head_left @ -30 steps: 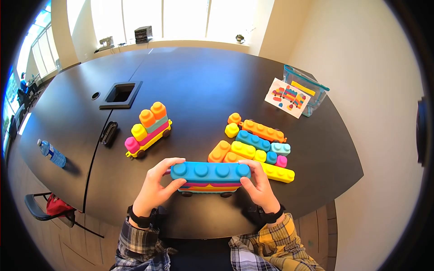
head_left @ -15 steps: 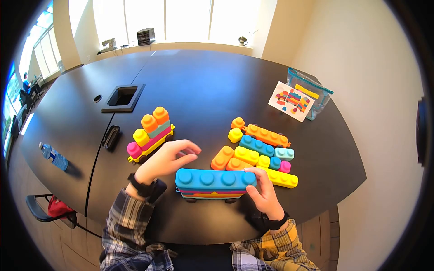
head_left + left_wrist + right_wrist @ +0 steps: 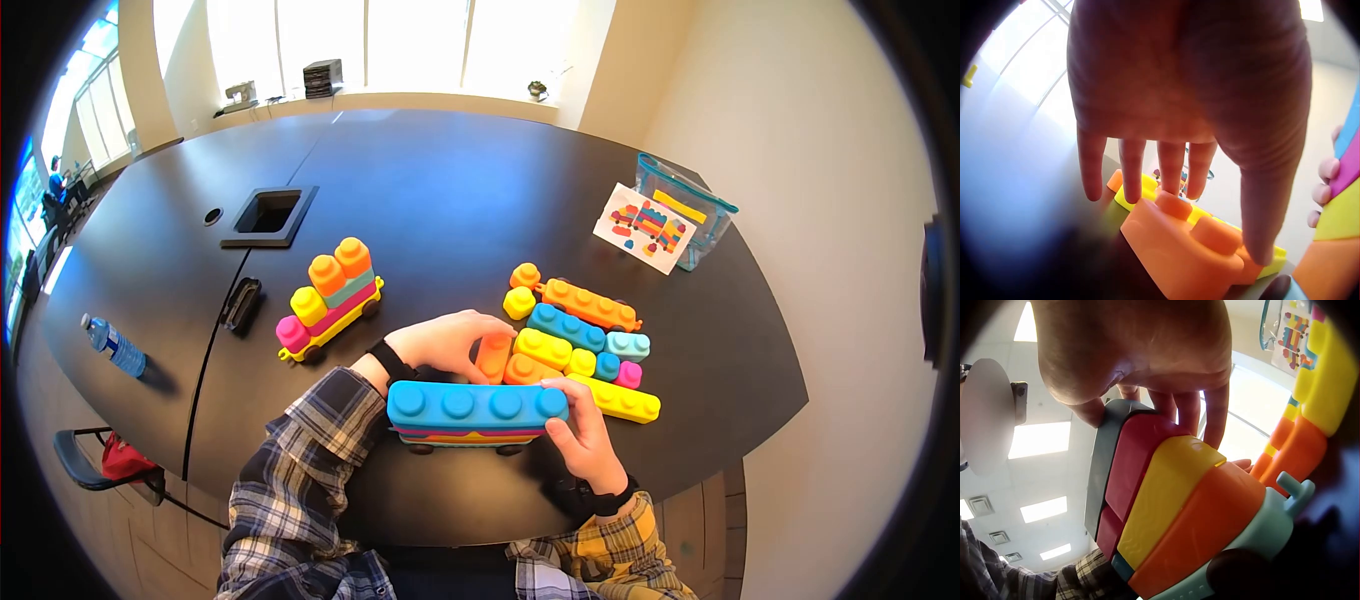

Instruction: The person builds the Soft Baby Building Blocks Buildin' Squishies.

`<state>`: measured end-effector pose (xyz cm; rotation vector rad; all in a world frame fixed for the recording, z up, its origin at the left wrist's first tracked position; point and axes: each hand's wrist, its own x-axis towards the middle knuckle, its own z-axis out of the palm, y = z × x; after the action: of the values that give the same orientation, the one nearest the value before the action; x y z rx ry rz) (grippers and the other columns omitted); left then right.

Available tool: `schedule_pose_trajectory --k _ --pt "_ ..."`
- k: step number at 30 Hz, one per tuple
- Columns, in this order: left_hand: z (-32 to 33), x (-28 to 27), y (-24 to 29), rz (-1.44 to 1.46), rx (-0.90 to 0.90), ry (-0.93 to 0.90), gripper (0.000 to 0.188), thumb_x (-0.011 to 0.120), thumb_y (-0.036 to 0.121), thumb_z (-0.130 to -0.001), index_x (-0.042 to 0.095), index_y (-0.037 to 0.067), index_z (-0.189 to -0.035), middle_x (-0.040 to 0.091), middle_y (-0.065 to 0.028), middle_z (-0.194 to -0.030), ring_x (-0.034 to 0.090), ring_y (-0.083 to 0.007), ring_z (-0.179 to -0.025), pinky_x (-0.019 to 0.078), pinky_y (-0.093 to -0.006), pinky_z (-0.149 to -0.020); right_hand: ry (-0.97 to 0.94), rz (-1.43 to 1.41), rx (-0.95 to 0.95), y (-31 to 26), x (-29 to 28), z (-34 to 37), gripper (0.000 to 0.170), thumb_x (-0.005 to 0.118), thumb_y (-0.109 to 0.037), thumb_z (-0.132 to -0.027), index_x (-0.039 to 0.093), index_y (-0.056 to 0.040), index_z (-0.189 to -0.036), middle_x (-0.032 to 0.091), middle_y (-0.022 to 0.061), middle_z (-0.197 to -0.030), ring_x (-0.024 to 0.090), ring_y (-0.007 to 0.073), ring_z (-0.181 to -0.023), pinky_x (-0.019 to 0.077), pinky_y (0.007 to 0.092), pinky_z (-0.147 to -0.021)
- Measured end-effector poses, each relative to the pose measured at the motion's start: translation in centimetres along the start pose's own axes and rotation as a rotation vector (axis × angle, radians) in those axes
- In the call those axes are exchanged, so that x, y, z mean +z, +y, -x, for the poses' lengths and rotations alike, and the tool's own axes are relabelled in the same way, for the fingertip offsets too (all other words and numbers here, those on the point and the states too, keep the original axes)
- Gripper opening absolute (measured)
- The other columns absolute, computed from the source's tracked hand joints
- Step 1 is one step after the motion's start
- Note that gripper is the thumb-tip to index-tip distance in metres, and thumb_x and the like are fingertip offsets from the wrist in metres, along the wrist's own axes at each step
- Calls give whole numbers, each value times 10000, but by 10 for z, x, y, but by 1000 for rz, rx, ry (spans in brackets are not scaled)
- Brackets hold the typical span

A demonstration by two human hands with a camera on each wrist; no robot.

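My right hand (image 3: 585, 440) grips the right end of a stacked toy train car (image 3: 470, 405), thumb in front and fingers behind its long blue top block. In the right wrist view, the car's magenta, yellow and orange layers (image 3: 1200, 512) sit on a light teal wheeled base (image 3: 1260, 525). Beyond the car, my left hand (image 3: 450, 340) reaches over an orange two-stud block (image 3: 492, 360). The left wrist view has its fingers extended down past the far side of this orange block (image 3: 1172, 250), with the thumb near its other side.
Several loose blocks (image 3: 545, 345) and an orange wheeled base (image 3: 590, 303) lie at the right. A finished-looking car (image 3: 335, 305) stands left. Behind are a picture card (image 3: 643, 228) and clear bag (image 3: 690, 200). A water bottle (image 3: 115, 345) stands at far left.
My left hand has let go of the car's left end and moved right and forward to the orange block. The right hand keeps its hold on the car.
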<state>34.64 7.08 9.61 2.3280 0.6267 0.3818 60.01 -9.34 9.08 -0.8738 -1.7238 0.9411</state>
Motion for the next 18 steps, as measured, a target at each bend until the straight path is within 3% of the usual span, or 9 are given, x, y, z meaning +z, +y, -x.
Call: schedule_pose_trajectory --k 5,8,11,14,18 --pt "-2 5 1 -60 -23 17 732 907 291 -772 612 55 -1400 616 -157 -1406 544 -351 -1344 438 -453 -1147 -31 -2 5 -1 0 0 480 634 -278 -1062 479 -46 -1452 577 140 -1376 556 236 -1277 415 388 -1122" --pt "-10 -5 -1 -66 16 26 691 897 311 -789 624 48 -1367 623 -154 -1391 554 -354 -1333 440 -456 -1143 -2 9 8 -2 0 -1 476 682 -195 -1019 524 -31 -1438 625 146 -1380 607 264 -1272 447 397 -1121" --pt "-40 -20 -29 -172 79 226 541 797 267 -907 616 51 -1369 624 -149 -1398 570 -369 -1300 454 -465 -1120 -6 7 16 -4 0 0 478 685 -193 -1015 528 -33 -1437 623 147 -1382 605 266 -1279 447 397 -1120" --pt "-69 -33 -40 -447 55 243 430 670 142 -977 602 68 -1395 608 -107 -1457 588 -352 -1281 500 -458 -1090 2 8 12 -5 0 -1 479 690 -189 -1009 531 -31 -1433 637 149 -1375 617 270 -1267 453 396 -1110" --pt "-108 -22 -69 -571 188 360 371 633 122 -972 660 121 -1341 649 -52 -1397 622 -304 -1231 565 -427 -997 -2 27 29 -3 0 2 480 697 -186 -1001 536 -34 -1427 662 155 -1359 640 289 -1245 470 401 -1087"
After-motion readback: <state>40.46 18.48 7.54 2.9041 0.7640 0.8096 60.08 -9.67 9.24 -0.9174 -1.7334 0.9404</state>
